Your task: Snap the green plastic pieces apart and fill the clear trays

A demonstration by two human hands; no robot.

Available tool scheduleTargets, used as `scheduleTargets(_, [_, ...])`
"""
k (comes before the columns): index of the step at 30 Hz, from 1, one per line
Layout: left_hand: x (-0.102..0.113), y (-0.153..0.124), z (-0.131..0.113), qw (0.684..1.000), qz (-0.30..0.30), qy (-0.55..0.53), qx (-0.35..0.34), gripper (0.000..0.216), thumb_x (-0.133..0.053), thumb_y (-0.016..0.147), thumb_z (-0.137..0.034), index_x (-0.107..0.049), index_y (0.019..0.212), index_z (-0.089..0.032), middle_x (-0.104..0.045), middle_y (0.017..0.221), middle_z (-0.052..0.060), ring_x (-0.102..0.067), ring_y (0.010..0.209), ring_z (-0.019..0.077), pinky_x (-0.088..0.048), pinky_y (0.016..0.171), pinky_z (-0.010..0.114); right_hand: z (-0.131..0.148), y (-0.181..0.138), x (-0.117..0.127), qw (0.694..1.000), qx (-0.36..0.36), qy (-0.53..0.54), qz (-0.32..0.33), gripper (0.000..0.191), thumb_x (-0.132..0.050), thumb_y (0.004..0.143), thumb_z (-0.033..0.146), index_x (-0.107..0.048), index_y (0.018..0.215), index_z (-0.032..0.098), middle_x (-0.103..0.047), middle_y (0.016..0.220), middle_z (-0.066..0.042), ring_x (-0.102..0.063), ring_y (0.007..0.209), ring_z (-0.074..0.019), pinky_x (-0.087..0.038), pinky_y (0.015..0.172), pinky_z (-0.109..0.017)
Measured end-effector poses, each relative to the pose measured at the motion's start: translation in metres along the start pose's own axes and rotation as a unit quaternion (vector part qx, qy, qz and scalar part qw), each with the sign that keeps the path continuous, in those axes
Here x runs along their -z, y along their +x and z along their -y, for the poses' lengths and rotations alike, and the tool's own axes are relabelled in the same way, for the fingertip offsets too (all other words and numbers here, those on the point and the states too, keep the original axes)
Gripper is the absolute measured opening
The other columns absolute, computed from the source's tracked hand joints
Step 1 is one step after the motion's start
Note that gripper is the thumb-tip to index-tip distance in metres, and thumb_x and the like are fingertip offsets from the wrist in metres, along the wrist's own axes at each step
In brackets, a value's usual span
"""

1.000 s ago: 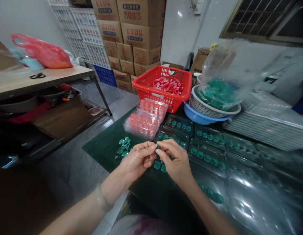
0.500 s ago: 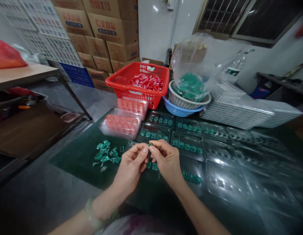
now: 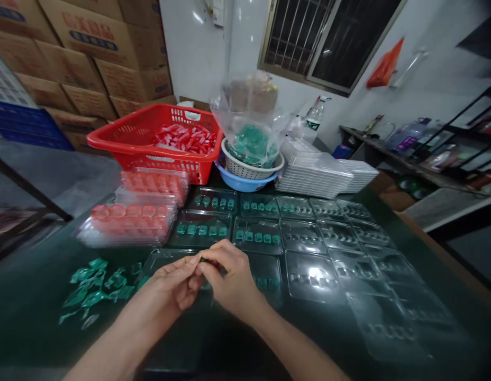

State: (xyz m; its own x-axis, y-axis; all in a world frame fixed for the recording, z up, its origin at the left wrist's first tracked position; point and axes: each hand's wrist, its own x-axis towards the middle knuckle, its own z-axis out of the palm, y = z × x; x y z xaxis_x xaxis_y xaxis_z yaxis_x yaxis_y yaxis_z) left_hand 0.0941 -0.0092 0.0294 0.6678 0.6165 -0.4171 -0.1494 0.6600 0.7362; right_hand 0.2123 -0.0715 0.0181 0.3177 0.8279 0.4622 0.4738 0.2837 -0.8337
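Observation:
In the head view, my left hand [image 3: 170, 286] and my right hand [image 3: 229, 278] meet fingertip to fingertip above the table. Both pinch a small dark-green piece [image 3: 203, 259], mostly covered by the fingers, so its kind is unclear. Under the hands lies a clear plastic tray [image 3: 166, 255], partly hidden. Behind them, another clear tray [image 3: 201, 217] holds a row of green translucent pieces [image 3: 203, 230]. To the left of my left hand is a loose heap of crinkled green clear scraps [image 3: 94, 286].
Stacked trays with red pieces [image 3: 130, 222] stand left, before a red basket [image 3: 150, 153] of red-and-white wrapped items. A blue basin [image 3: 245, 182] holds a grey colander [image 3: 249, 168] and a bag of green pieces. Stacked white trays [image 3: 317, 174] stand behind rows of clear trays [image 3: 309, 275].
The view has swung to the right, so the basket, trays and scraps sit further left in the picture. Both hands still pinch the small piece together.

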Motion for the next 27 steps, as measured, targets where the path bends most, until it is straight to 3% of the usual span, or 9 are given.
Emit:
scheduleTargets(2, [-0.001,0.003,0.001,0.998,-0.005,-0.053,0.021,0.01,-0.069,0.066,-0.014,-0.06,0.068,-0.013,-0.05,0.064,-0.001,-0.047,0.055,0.0063,-0.037,0.044,0.014,-0.001,-0.002,0.002,1.0,0.002,0.002,0.001,0.018,-0.053,0.077,0.018,-0.066,0.088,0.024,-0.058,0.079,-0.001,-0.055,0.071,-0.0118,-0.046,0.066,-0.024])
scheduleTargets(5, [-0.01,0.005,0.001,0.997,-0.027,-0.073,-0.002,0.012,-0.071,0.061,-0.011,-0.06,0.064,-0.013,-0.056,0.069,0.0,-0.053,0.063,0.0097,-0.046,0.057,0.02,0.0,-0.003,0.004,1.0,-0.012,0.015,-0.014,0.017,-0.054,0.075,0.018,-0.066,0.086,0.023,-0.057,0.077,-0.001,-0.053,0.067,-0.011,-0.045,0.061,-0.023])
scheduleTargets(10, [-0.023,0.003,0.008,0.991,-0.06,0.065,-0.105,0.016,-0.068,0.069,-0.03,-0.064,0.071,-0.014,-0.056,0.064,-0.001,-0.043,0.051,0.0057,-0.035,0.045,0.016,-0.004,-0.004,0.009,0.998,-0.043,0.029,-0.034,0.013,-0.06,0.072,0.019,-0.066,0.083,0.021,-0.057,0.075,-0.001,-0.051,0.063,-0.0108,-0.044,0.058,-0.023])
scheduleTargets(13, [-0.021,0.005,0.011,0.991,-0.05,0.101,-0.072,0.02,-0.068,0.069,-0.032,-0.066,0.074,-0.014,-0.055,0.062,0.0,-0.041,0.05,0.0055,-0.03,0.041,0.015,-0.009,-0.008,0.013,0.998,-0.052,0.037,-0.028,0.017,-0.059,0.073,0.018,-0.067,0.087,0.023,-0.057,0.077,-0.001,-0.052,0.066,-0.0115,-0.044,0.059,-0.024])
scheduleTargets(16, [-0.021,0.01,0.013,0.999,-0.029,0.03,-0.028,0.017,-0.071,0.066,-0.028,-0.066,0.072,-0.013,-0.055,0.063,0.001,-0.047,0.056,0.007,-0.035,0.046,0.016,-0.009,-0.011,0.017,0.995,-0.075,0.063,-0.023,0.02,-0.057,0.076,0.019,-0.067,0.092,0.025,-0.058,0.081,-0.002,-0.055,0.068,-0.0121,-0.046,0.058,-0.024])
scheduleTargets(19, [-0.026,0.018,0.016,0.999,-0.027,-0.031,-0.028,0.015,-0.072,0.065,-0.024,-0.067,0.076,-0.015,-0.058,0.07,0.001,-0.052,0.065,0.0094,-0.041,0.055,0.018,-0.007,-0.006,0.021,0.986,-0.121,0.109,-0.035,0.019,-0.057,0.075,0.02,-0.068,0.09,0.023,-0.059,0.084,-0.003,-0.057,0.067,-0.0122,-0.048,0.055,-0.023])
scheduleTargets(23, [-0.04,0.028,0.018,0.999,-0.016,-0.003,-0.047,0.013,-0.069,0.068,-0.026,-0.064,0.068,-0.015,-0.055,0.063,-0.001,-0.049,0.058,0.0075,-0.038,0.051,0.018,-0.008,0.0,0.033,0.97,-0.178,0.154,-0.065,0.017,-0.06,0.073,0.021,-0.064,0.09,0.021,-0.056,0.074,0.0,-0.057,0.062,-0.0118,-0.047,0.049,-0.021])
scheduleTargets(27, [-0.054,0.033,0.017,0.998,0.023,0.04,-0.041,0.019,-0.064,0.073,-0.032,-0.062,0.066,-0.015,-0.054,0.063,-0.001,-0.046,0.057,0.0077,-0.035,0.049,0.018,-0.013,-0.005,0.049,0.988,-0.121,0.075,-0.065,0.012,-0.058,0.076,0.023,-0.065,0.086,0.021,-0.059,0.079,-0.001,-0.057,0.067,-0.0113,-0.048,0.055,-0.021])
